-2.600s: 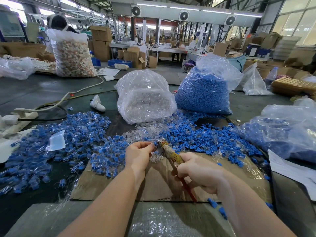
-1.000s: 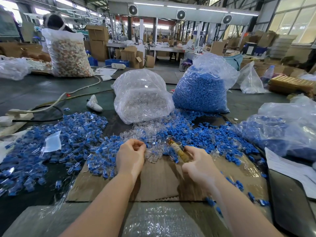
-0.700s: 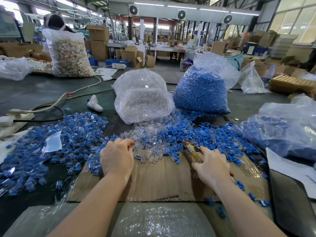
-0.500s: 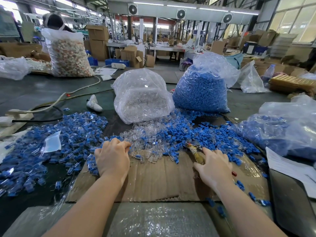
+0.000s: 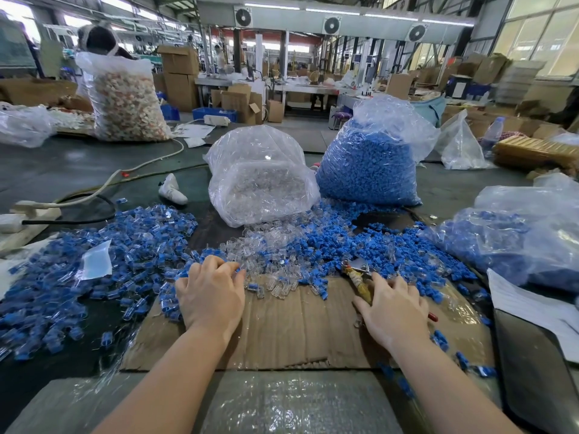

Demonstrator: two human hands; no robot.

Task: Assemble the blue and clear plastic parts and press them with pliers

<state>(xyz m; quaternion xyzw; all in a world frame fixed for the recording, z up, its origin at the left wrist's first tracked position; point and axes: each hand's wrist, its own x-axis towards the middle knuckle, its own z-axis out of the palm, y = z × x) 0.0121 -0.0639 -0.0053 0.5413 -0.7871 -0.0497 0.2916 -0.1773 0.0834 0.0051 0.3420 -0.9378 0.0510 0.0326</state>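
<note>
reaching into the piles for the next pair

my left hand lies flat, fingers loose, on the clear parts; my right hand rests spread over the pliers on the cardboard, blue parts just beyond. the pieces look light, stiff and slippery; i'd pinch each by its sides.

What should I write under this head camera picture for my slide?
Left hand reaches into clear and blue parts while right hand rests on pliers.
</note>
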